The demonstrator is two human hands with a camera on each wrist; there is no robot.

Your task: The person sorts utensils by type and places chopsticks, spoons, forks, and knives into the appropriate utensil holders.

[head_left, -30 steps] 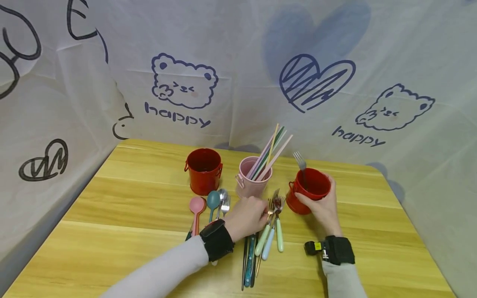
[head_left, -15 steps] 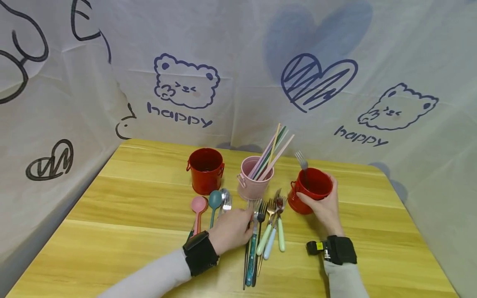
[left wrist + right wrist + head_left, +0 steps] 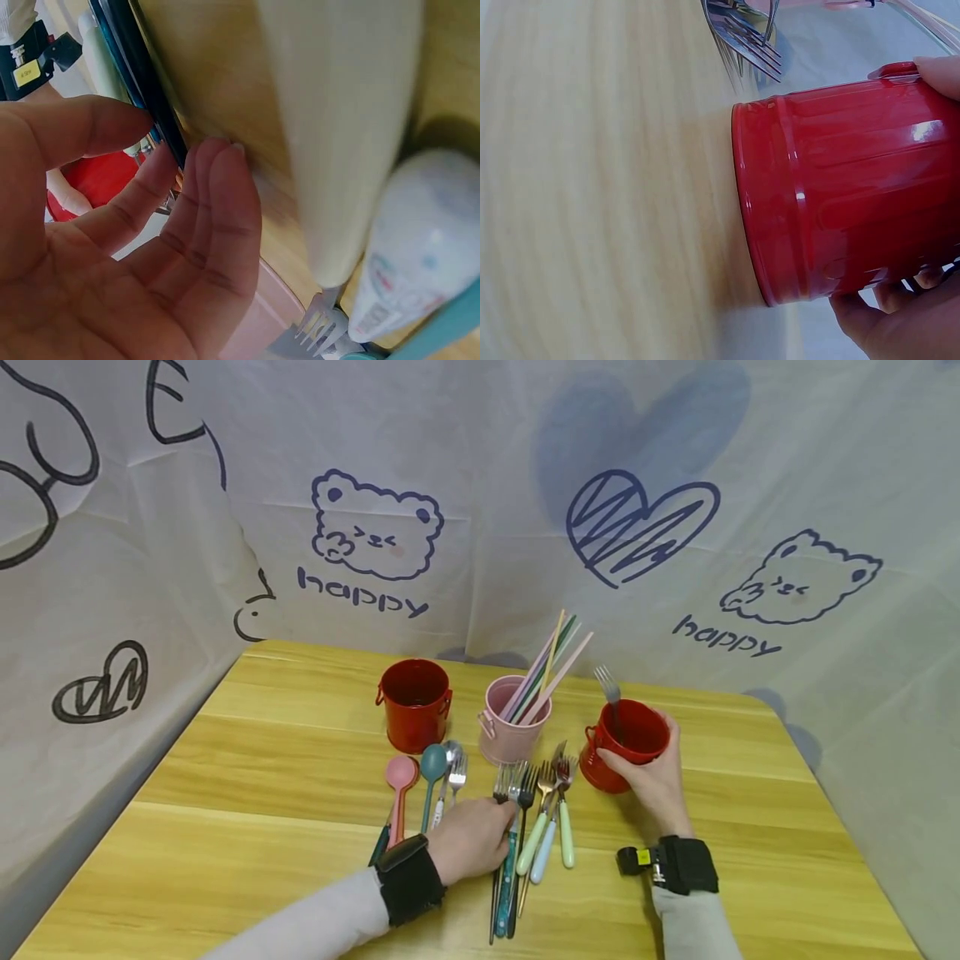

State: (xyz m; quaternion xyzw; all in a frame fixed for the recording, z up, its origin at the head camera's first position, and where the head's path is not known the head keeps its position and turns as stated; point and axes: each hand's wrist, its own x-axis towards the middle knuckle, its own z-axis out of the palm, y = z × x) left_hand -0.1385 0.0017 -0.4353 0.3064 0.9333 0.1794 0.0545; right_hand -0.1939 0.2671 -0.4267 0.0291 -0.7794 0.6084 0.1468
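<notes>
My left hand (image 3: 472,839) is over the row of forks at the middle of the table. In the left wrist view its thumb and curled fingertips pinch a dark-handled fork (image 3: 154,82), which lies against a teal-handled fork (image 3: 507,885). Black, gold and pale-green-handled forks (image 3: 534,843) lie just to the right. My right hand (image 3: 652,777) grips the right red bucket (image 3: 603,772) round its side, thumb near the rim. A fork (image 3: 608,685) stands in that bucket, tines up. The bucket is slightly tilted in the head view.
Another red bucket (image 3: 415,718) stands at back left. Beside it, a pink bucket (image 3: 506,739) holds several long coloured sticks (image 3: 551,668). Pink and teal spoons (image 3: 432,763), a metal spoon and a pale-handled fork (image 3: 457,772) lie left of my left hand. White printed cloth hangs behind the table (image 3: 285,760).
My left hand moved left and towards me, off the gold fork to the leftmost forks, whose tines now show. My right hand and its bucket stayed almost still.
</notes>
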